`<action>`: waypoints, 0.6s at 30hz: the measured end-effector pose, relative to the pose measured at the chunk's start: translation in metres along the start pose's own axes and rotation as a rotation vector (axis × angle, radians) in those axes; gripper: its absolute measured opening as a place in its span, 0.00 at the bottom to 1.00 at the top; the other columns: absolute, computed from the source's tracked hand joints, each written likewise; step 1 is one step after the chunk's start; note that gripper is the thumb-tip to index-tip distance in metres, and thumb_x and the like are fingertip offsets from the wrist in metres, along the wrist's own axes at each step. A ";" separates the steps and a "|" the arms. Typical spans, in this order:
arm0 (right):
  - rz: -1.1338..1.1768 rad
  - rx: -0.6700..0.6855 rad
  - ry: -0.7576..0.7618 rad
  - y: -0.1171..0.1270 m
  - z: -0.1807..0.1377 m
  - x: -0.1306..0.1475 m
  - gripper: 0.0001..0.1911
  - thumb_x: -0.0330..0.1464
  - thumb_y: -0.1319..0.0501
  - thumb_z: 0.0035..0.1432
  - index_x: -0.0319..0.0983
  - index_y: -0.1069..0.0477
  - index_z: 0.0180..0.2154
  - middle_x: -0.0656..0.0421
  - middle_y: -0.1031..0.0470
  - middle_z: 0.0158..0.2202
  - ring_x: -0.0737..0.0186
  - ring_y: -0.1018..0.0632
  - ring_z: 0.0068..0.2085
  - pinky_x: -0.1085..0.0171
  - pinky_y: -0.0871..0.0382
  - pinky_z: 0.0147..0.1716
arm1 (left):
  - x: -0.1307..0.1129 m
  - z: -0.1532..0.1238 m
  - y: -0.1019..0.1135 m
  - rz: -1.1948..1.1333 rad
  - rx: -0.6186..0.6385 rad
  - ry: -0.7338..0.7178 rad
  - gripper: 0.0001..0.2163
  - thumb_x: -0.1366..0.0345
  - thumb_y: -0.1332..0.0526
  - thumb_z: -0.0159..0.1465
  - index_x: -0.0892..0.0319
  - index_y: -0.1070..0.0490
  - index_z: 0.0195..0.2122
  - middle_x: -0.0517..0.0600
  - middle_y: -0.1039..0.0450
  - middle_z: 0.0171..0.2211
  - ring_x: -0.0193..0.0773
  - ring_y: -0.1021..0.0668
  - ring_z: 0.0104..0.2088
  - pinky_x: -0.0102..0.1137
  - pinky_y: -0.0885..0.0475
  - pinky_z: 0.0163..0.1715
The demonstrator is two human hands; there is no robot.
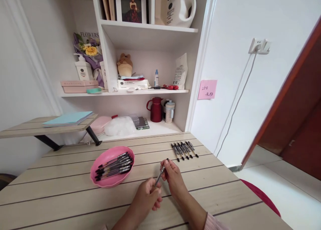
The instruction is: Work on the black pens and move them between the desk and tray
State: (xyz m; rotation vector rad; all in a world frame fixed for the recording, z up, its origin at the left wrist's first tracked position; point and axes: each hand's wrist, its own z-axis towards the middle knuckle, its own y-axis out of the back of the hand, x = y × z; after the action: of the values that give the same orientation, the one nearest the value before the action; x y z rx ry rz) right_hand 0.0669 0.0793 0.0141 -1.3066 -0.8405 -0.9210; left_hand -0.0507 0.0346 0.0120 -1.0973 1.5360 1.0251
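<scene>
Above the front middle of the table, a slim pen is held slantwise between my two hands. My left hand is closed round its lower end. The fingers of my right hand pinch the dark upper end. To the left, a pink scalloped bowl holds several black-capped clear pens. Beyond my right hand lies a row of several pens, side by side, with dark ends toward me. Part of the held pen is hidden by my left fingers.
The plank-patterned table meets a white shelf unit at the back. A small raised stand with blue paper is at left. A red jug and a cup stand on the lowest shelf. A red stool shows at right.
</scene>
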 end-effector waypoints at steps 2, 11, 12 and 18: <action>0.022 0.057 -0.067 -0.004 -0.003 -0.003 0.20 0.49 0.43 0.48 0.38 0.35 0.28 0.66 0.39 0.16 0.74 0.42 0.15 0.72 0.48 0.15 | 0.001 0.001 -0.003 -0.123 0.047 0.036 0.14 0.53 0.48 0.55 0.59 0.38 0.32 0.43 0.33 0.17 0.28 0.32 0.14 0.23 0.40 0.13; -0.396 0.015 -0.027 -0.003 -0.004 -0.017 0.21 0.50 0.44 0.46 0.37 0.38 0.21 0.67 0.44 0.13 0.72 0.41 0.17 0.70 0.49 0.17 | 0.007 0.004 -0.008 -0.138 -0.051 0.036 0.13 0.53 0.43 0.52 0.58 0.40 0.28 0.40 0.37 0.16 0.25 0.36 0.10 0.22 0.45 0.10; -0.439 0.018 -0.011 -0.002 -0.003 -0.019 0.22 0.50 0.45 0.47 0.37 0.39 0.20 0.67 0.44 0.13 0.72 0.41 0.17 0.70 0.48 0.17 | 0.007 0.003 -0.009 -0.135 -0.057 0.023 0.13 0.53 0.44 0.53 0.59 0.40 0.28 0.40 0.37 0.16 0.24 0.38 0.10 0.21 0.47 0.09; -0.462 -0.025 -0.030 -0.003 -0.004 -0.024 0.23 0.51 0.49 0.49 0.38 0.39 0.21 0.67 0.45 0.13 0.71 0.42 0.17 0.70 0.48 0.17 | 0.004 -0.002 -0.008 -0.236 -0.043 0.038 0.14 0.52 0.44 0.54 0.59 0.39 0.27 0.38 0.41 0.14 0.21 0.48 0.09 0.21 0.58 0.10</action>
State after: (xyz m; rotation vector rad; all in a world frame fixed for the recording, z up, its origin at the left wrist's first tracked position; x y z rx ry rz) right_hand 0.0537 0.0770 -0.0070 -1.1681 -1.1850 -1.2763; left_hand -0.0441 0.0299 0.0073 -1.3008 1.3806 0.8836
